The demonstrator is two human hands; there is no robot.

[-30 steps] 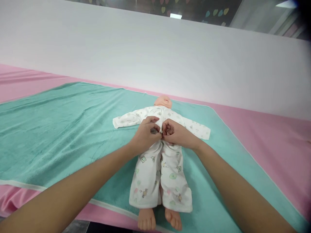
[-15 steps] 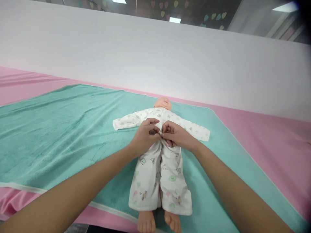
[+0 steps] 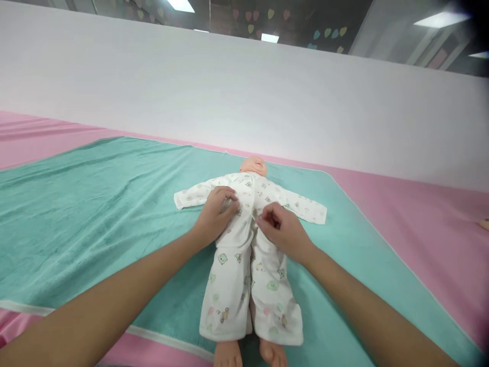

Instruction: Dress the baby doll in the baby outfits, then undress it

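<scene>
A baby doll (image 3: 253,165) lies on its back, head away from me, dressed in a white long-sleeved romper (image 3: 225,285) with small animal prints. Its sleeves are spread to both sides, and its bare feet (image 3: 228,354) stick out of the trouser legs. My left hand (image 3: 217,214) rests on the left side of the romper's front, fingers loosely extended and holding nothing. Beside the romper's centre opening, my right hand (image 3: 284,229) is closed with curled fingers, thumb and fingertips together. Whether cloth is between those fingertips is hidden.
Under the doll is a turquoise blanket (image 3: 114,204) with white edging, wrinkled at the left. It lies over a pink cover (image 3: 412,219). A white wall or panel (image 3: 244,97) rises behind, with dark glass and heart stickers above. Something skin-coloured (image 3: 484,224) shows at the right edge.
My left hand has let go at the romper's front opening and moved left. My right hand has shifted slightly right and down. The view has tilted a little.
</scene>
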